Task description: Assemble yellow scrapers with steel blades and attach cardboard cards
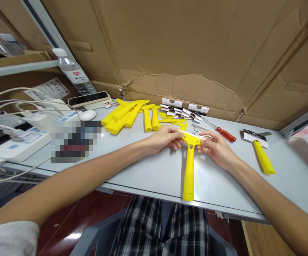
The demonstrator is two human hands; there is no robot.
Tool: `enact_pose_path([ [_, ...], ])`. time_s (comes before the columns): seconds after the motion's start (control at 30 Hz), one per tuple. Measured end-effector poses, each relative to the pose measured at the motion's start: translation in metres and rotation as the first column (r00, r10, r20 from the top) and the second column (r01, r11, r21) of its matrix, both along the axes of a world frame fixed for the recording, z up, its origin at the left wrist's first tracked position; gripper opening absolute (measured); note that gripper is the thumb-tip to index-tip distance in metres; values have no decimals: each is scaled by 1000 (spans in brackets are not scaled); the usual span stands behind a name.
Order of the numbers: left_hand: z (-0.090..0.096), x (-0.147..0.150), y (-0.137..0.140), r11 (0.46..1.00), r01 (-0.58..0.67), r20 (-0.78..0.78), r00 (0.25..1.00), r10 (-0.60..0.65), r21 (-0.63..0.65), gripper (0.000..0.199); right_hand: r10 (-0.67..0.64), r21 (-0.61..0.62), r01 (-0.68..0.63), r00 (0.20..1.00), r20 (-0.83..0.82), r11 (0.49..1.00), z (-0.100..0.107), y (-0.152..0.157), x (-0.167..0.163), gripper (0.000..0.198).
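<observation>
A yellow plastic scraper (189, 170) is held between both hands over the front of the table, its handle pointing toward me. My left hand (167, 138) pinches the left end of its wide head. At the right end, my right hand (215, 146) grips the head with thumb and fingers. A white strip (192, 136) runs along the head's far edge; whether it is card or blade I cannot tell. Just beyond the hands lie small metal pieces (198, 128) and a screwdriver (225, 134) with a red handle.
Several yellow handles (127, 115) are piled at the back, beside black-and-white cards (172, 103). Another scraper (263, 156) with a card on its head lies at the right. A power strip (17, 145) with cables, a phone (90, 99) and a water bottle (75, 73) stand left.
</observation>
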State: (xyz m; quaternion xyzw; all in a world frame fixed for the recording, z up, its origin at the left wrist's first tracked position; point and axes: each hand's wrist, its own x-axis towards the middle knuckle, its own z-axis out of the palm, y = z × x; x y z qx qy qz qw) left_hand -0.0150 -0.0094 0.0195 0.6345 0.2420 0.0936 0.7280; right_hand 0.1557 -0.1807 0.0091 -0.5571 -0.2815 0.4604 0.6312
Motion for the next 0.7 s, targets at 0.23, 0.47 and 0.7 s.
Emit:
enact_pose_path([
  [0.23, -3, 0, 1, 1000, 15, 13, 1000, -15, 17, 16, 21, 14, -22, 999, 24, 1000, -4, -1, 2, 66],
  [0.47, 1, 0, -2, 1000, -25, -15, 1000, 25, 5, 17, 21, 27, -21, 999, 27, 999, -5, 0, 2, 64],
  [0.7, -1, 0, -1, 1000, -26, -10, 1000, 26, -9, 15, 26, 14, -27, 999, 31, 1000, -4, -1, 1, 63],
])
